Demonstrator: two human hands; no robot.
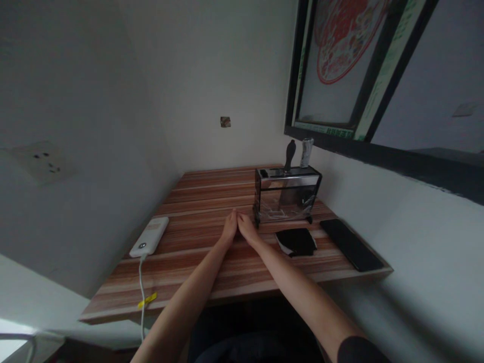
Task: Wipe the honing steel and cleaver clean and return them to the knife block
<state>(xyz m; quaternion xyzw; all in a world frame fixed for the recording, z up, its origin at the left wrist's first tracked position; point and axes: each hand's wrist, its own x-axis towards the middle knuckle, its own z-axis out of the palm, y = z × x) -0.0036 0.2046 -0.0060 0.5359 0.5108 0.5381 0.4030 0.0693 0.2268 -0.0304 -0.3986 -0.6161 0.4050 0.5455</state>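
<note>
My left hand [230, 225] and my right hand [245, 225] meet at the middle of the wood-grain table [204, 196]. Their fingertips touch, with the fingers stretched forward, and neither holds anything. Just to the right of my right hand stands a knife block [289, 194] with a clear front and dark frame. Out of its top stick a dark handle [290, 154] and a light, wrapped-looking handle [306, 153]. Nearer to my right forearm lies a crumpled black cloth-like piece [297, 241] with a pale edge.
At the left, a white power bank [149, 237] has a white cable [141, 287] running over the front edge, past yellow tape [147, 300]. A black phone [351, 244] lies at the right edge. Walls border the table; a wall socket [45, 162] is at left, a framed picture [340, 65] at upper right.
</note>
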